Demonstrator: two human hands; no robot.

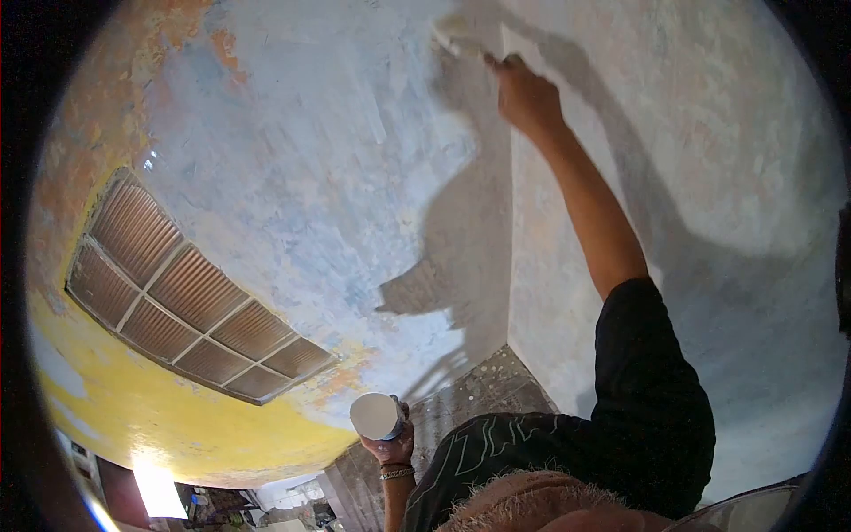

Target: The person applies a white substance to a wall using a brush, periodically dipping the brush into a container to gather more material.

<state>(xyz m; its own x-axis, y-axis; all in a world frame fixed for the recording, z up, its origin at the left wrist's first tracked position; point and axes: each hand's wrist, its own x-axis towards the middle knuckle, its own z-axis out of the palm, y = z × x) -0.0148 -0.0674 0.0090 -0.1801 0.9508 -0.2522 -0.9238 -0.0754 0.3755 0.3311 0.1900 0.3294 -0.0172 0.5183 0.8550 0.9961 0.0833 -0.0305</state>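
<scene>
My right hand [529, 96] is raised high near the corner, its fingers closed round the handle of a paintbrush [454, 37]. The brush head is pale and blurred, and it lies at or very near the patchy white and blue-grey wall [310, 160]. Low down, my left hand [390, 446] is wrapped round a round tub [376, 417] with a pale, paint-like surface at its top. A bracelet circles that wrist.
A framed window with ribbed panes [195, 306] is set in the left wall, above a yellow painted band [177, 434]. The right wall [718, 133] meets it at a corner. Below are a speckled floor [496, 386], a bright light [160, 488] and clutter at lower left.
</scene>
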